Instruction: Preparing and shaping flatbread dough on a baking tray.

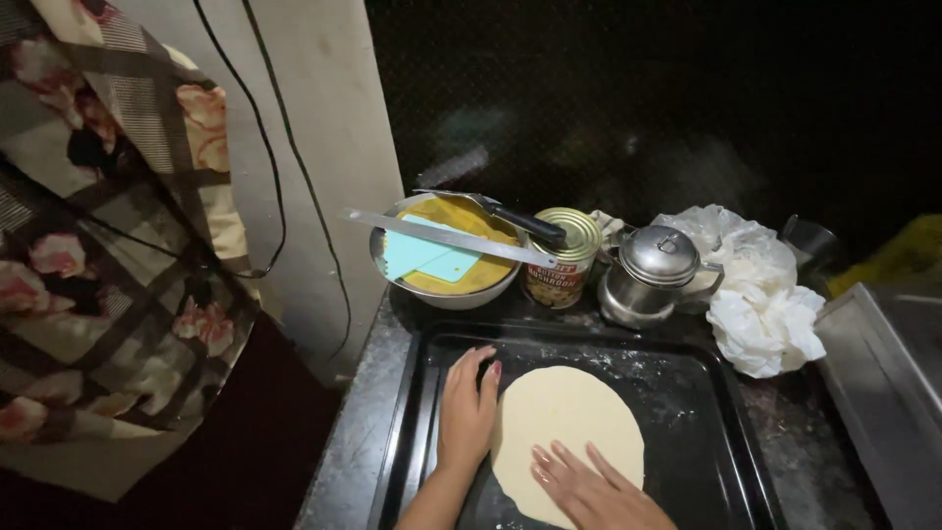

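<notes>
The flat round of dough (567,432) is lying in the black tray (706,461), toward its near left side. The left hand (467,412) is resting flat, fingers together, against the dough's left edge; the right hand (589,486) is pressing open-palmed on its near part, gripping nothing. Beyond the tray's far edge are sitting a bowl (446,285) with knives, a tin can (562,257) and a steel kettle (650,275).

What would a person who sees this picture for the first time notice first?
The eye goes first to the pale round dough, lying flat in the black tray at the bottom centre. The left hand rests at its left edge and the right hand lies on its lower part. Behind the tray, a long knife lies across a metal bowl, with a tin can and a small steel kettle beside it.
</notes>
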